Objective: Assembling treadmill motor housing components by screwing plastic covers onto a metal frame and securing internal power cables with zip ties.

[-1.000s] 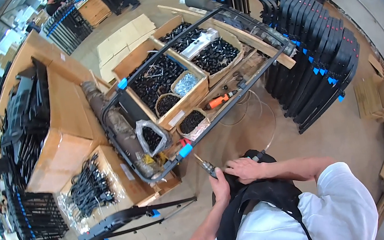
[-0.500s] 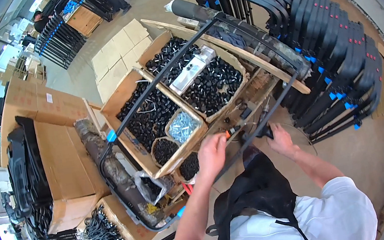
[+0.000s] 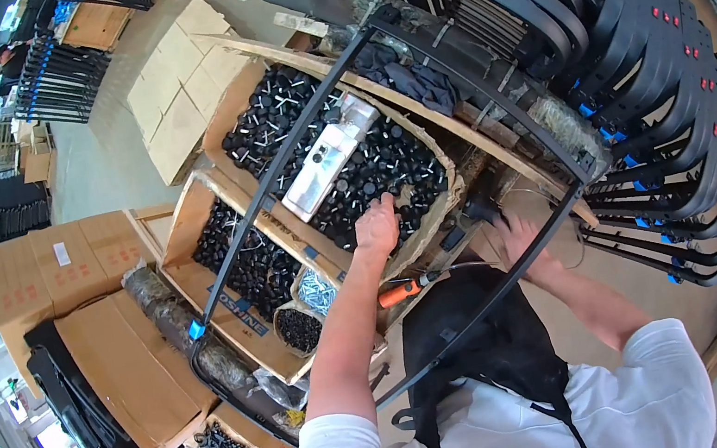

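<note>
My left hand [image 3: 377, 227] reaches down into a cardboard-lined bin of black screw knobs [image 3: 411, 173]. Its fingers are bent together at the pile; whatever is between them is hidden. My right hand [image 3: 523, 243] is closed on a black hand tool [image 3: 484, 208] beside the bin's right corner; its exact kind does not show. Spanning the bins and passing in front of me is a black tubular frame [image 3: 583, 170] with a blue clip [image 3: 197, 329]. An orange-handled tool [image 3: 400, 292] lies below my left wrist.
A silver metal box [image 3: 330, 163] rests on the knobs. Left of it are another knob bin [image 3: 240, 275], silver screws [image 3: 317, 294] and small black screws [image 3: 298, 330]. Dark wrapped rollers [image 3: 564, 130] flank the bins. Black curved frames [image 3: 660, 54] stand on the right, cartons [image 3: 121, 355] on the left.
My left hand has moved from the bench's near edge forward into the knob bin. The right hand stays near the black tool, slightly farther forward. The whole view has shifted.
</note>
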